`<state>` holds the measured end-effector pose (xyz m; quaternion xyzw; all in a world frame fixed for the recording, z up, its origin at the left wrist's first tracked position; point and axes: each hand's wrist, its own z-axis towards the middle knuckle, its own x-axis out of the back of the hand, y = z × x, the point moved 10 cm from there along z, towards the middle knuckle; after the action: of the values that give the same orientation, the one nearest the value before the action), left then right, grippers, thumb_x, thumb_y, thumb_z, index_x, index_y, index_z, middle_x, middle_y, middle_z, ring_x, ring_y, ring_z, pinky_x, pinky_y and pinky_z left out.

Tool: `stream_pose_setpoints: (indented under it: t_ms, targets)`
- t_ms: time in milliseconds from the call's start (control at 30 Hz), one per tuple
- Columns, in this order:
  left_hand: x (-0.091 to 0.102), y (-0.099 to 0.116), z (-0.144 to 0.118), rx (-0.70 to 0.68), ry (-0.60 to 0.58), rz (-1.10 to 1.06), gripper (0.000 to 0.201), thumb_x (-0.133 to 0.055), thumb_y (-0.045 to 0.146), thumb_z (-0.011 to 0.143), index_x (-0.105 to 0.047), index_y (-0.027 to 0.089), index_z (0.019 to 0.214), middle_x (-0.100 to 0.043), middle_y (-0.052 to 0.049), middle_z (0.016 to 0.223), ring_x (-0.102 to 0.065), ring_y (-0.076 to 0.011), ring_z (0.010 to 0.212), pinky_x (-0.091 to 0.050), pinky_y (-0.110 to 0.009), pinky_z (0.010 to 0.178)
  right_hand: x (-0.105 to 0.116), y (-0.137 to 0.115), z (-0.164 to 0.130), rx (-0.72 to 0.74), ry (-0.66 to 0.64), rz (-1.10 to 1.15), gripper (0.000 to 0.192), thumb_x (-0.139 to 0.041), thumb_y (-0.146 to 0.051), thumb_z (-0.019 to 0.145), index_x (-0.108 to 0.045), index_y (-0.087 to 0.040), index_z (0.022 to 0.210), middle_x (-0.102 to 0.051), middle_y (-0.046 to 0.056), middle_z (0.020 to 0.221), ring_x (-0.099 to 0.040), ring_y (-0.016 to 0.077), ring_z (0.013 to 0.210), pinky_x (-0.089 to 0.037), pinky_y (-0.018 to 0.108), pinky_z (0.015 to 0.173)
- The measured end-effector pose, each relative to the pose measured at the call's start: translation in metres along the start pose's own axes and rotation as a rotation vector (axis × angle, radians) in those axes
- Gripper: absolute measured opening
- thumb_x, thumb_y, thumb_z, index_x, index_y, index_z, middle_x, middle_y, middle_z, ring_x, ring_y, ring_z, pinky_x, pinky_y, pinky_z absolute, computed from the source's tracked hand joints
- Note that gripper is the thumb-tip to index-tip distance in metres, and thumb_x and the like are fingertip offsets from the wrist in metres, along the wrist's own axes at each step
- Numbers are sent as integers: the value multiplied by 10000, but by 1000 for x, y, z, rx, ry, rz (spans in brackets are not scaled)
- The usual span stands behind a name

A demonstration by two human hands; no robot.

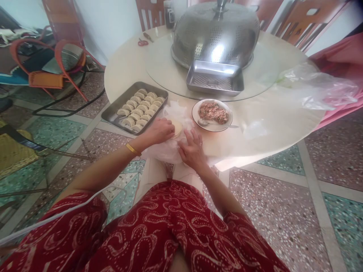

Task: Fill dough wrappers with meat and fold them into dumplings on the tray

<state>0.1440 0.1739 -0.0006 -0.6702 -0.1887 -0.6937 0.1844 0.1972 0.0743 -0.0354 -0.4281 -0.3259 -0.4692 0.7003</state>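
Note:
Round, pale dumpling wrappers point(177, 129) lie on a crumpled clear plastic bag point(161, 151) at the table's near edge. My left hand point(161, 131) is closed, its fingertips pinching the left edge of the wrappers. On the right, my right hand point(193, 148) rests on the bag with fingers apart, close to the wrappers and holding nothing. Left of my hands, a dark metal tray point(110, 112) holds rows of folded dumplings point(141, 107). Beyond my right hand stands a white plate point(195, 109) of minced filling point(213, 112), with a spoon point(218, 124) lying in it.
A steel tray point(214, 88) sits on the glass turntable point(170, 85), before a large perforated metal dome cover point(215, 34). Scissors point(143, 42) and a dark bottle point(169, 17) are at the back. Plastic bags point(320, 87) lie at right; a white cable point(70, 209) crosses my left sleeve.

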Motion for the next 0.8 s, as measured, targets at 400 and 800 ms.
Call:
stream_pose_setpoints:
  t_ms: [400,800]
  targets:
    - [-2,4,-2,-12,41,-35,197,-559,264,852,-696,158,759,-671,-103,846,-587,-244,869,-377,-366,728,-2,1,0,-12,-2,15,236,-524,-295,912,-687,-230,1069,-451,119,1506,-274,347,1446,-184,614,1154]
    - [9,-35,10,91,70,-281,167,-553,233,793,-686,160,724,-681,-70,791,-585,-202,799,-434,-328,757,20,4,60,44,43,14,282,-478,-215,930,-665,-188,1140,-479,134,1478,-346,322,1416,-324,537,1141]
